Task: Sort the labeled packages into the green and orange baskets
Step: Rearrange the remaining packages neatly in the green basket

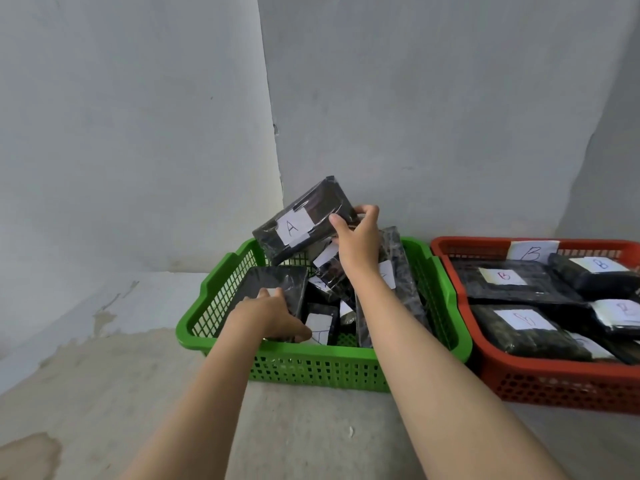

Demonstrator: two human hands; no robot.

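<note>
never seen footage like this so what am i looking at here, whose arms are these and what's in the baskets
One picture, from a camera worn on a person's head, looking down at their own bare arms. No machine. The right hand grips a black wrapped package labelled A, held tilted above the green basket. The left hand holds another black package inside that basket, among more packages. Beside it, the orange basket holds packages labelled B. Both baskets sit on a pale floor by a wall.

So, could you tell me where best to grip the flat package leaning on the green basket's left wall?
Probably by its near short edge, from the front. The package leans tilted against the green basket wall, so that edge sticks up free; the left hand already holds it there. Other packages crowd its right side.
</note>
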